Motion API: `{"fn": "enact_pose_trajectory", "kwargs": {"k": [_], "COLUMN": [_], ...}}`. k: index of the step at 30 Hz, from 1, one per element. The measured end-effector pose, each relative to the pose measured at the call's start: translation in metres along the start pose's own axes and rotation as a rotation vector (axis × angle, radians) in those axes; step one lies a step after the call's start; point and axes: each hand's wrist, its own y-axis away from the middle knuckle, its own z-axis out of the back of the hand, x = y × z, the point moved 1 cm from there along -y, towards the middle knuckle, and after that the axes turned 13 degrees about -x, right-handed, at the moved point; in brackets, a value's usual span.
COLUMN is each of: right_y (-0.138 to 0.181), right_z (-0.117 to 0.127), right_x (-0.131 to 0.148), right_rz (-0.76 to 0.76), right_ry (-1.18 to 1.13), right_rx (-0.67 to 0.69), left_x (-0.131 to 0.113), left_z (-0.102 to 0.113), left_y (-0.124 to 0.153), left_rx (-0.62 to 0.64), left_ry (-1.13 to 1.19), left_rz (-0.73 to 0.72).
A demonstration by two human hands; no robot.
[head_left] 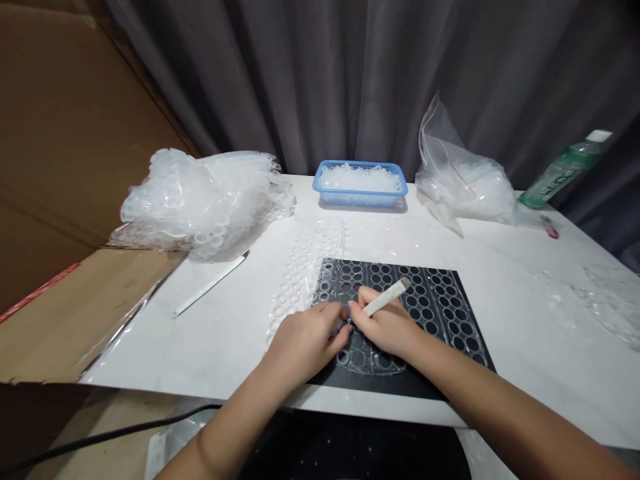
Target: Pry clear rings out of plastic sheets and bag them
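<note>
On the white surface there lies a black board, and on this board is a clear ring-patterned sheet. The left hand is at the sheet with bent fingers; I cannot tell if they pinch it. The right hand is closed around a white pen-like tool, whose visible end points up and rightward.

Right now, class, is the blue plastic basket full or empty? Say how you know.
The blue plastic basket is full, or nearly: small translucent rings heap up to about its rim, hiding its floor.
</note>
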Motion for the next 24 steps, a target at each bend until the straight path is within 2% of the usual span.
{"fn": "enact_pose_trajectory", "kwargs": {"k": [5,7,9,11,13,15,17,19,24], "right_y": [0.000,0.000,0.000,0.001,0.002,0.005,0.008,0.011,0.013], "right_z": [0.000,0.000,0.000,0.000,0.001,0.002,0.001,0.000,-0.001], "right_x": [-0.001,-0.002,-0.004,-0.005,-0.007,-0.007,-0.006,-0.004,0.000], "right_rz": [0.048,0.064,0.068,0.062,0.046,0.031,0.029,0.048,0.086], "right_ry": [0.017,0.033,0.036,0.017,-0.023,-0.075,-0.114,-0.123,-0.065], "right_rx": [0.004,-0.005,-0.002,0.015,0.031,0.018,0.008,0.019,0.065], "left_x": [-0.008,-0.005,0.004,0.015,0.023,0.023,0.016,0.006,-0.004], "left_z": [-0.006,-0.006,0.001,0.014,0.030,0.040,0.042,0.036,0.013], "left_y": [-0.002,0.000,0.005,0.013,0.023,0.029,0.032,0.031,0.024], "left_rx": [-0.011,-0.047,-0.156,-0.336,-0.471,-0.417,-0.266,-0.144,-0.006], "left_ry": [-0.092,-0.047,0.124,0.345,0.458,0.436,0.350,0.251,0.046], "left_rz": [-0.002,-0.007,0.063,0.211,0.332,0.298,0.177,0.082,0.014]}}
